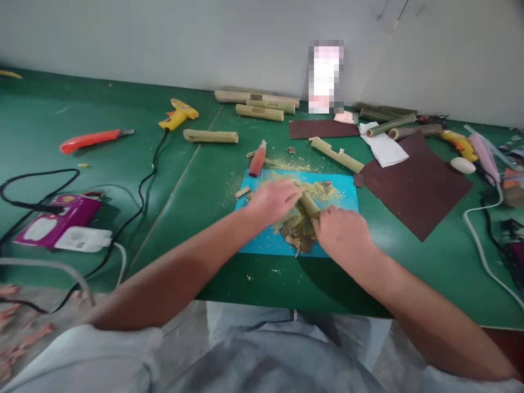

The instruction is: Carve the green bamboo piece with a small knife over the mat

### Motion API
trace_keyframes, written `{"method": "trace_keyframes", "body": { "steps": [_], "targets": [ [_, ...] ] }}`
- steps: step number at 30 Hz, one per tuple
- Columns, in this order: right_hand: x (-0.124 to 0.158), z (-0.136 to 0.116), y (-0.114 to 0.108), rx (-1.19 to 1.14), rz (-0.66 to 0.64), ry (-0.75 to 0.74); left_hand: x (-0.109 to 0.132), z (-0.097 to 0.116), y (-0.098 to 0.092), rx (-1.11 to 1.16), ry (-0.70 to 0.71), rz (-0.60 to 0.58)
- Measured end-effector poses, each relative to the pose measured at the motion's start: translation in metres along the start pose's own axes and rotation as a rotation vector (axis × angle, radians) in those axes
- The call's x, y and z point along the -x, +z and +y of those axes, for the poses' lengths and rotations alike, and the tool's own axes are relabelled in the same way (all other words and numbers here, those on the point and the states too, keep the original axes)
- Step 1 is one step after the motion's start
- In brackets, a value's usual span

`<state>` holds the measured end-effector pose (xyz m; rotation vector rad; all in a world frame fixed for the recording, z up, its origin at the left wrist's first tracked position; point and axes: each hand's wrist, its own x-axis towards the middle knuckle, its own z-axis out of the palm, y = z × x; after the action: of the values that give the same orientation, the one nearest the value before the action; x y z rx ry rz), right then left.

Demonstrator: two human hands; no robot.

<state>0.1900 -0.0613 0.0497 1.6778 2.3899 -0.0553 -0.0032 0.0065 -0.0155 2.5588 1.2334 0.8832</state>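
Note:
My left hand [273,201] and my right hand [339,232] are both closed around a short green bamboo piece [309,204], which lies slanted between them over a blue cutting mat [344,191]. A heap of greenish-brown shavings [298,229] lies under the bamboo on the mat. What else the right hand may hold is hidden by its fingers. A red-handled knife [257,161] lies just beyond the mat's far left corner.
On the green table [196,180]: several bamboo tubes [260,112], a notched bamboo strip [336,155], dark sandpaper sheets [417,188], a yellow glue gun [178,115], an orange utility knife [88,140], a purple device [57,218] with cables, tools at the right edge.

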Motion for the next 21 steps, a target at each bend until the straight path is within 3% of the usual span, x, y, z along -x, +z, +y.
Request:
{"method": "trace_keyframes", "body": {
  "steps": [4, 9, 14, 18, 21],
  "targets": [
    [0.001, 0.001, -0.005, -0.033, 0.018, 0.035, -0.008, -0.017, -0.009, -0.017, -0.05, 0.029],
    [0.0, 0.004, -0.007, -0.079, 0.029, 0.011, -0.012, -0.024, -0.014, -0.015, -0.07, 0.009],
    [-0.002, 0.005, -0.001, -0.13, 0.023, 0.023, -0.007, -0.009, -0.013, -0.029, -0.069, -0.019],
    [-0.003, 0.006, -0.001, -0.165, 0.014, 0.04, -0.002, 0.006, -0.006, 0.029, 0.075, -0.157],
    [-0.004, 0.007, -0.002, -0.169, 0.017, 0.064, -0.004, 0.002, -0.004, -0.037, 0.016, -0.08]
  ]
}}
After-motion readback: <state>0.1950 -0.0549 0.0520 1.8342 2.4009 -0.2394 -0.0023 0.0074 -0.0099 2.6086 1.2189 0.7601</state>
